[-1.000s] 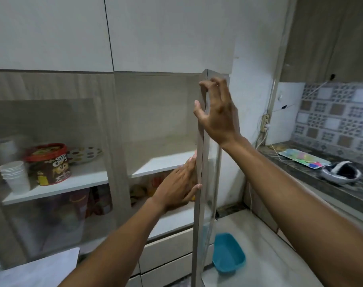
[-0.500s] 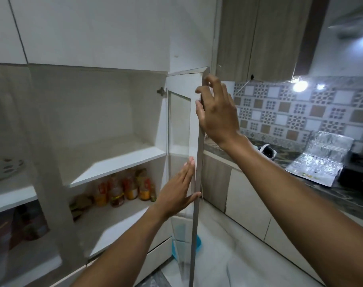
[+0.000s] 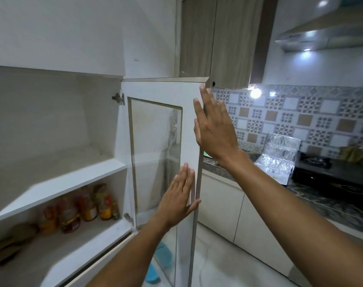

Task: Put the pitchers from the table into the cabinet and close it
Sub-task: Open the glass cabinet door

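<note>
The white cabinet door (image 3: 190, 112) with a glass pane stands wide open, swung out to the right on its hinges. My right hand (image 3: 214, 129) lies flat with spread fingers against the door's free edge near its top. My left hand (image 3: 177, 200) rests flat on the door's inner face lower down, fingers extended, thumb at the edge. The cabinet (image 3: 58, 179) shows a bare upper shelf and a lower shelf holding several bottles (image 3: 87, 206). No pitcher and no table are in view.
A dark stone counter (image 3: 325, 201) runs along the right with a black stove (image 3: 332, 170) and a foil splash guard (image 3: 277, 157). White lower cupboards (image 3: 220, 204) stand under it. A blue tub (image 3: 157, 264) lies on the floor behind the door.
The door has swung further open to the right. My right hand went from curled around the door edge to flat with spread fingers. The view turned right, away from the left cabinet section.
</note>
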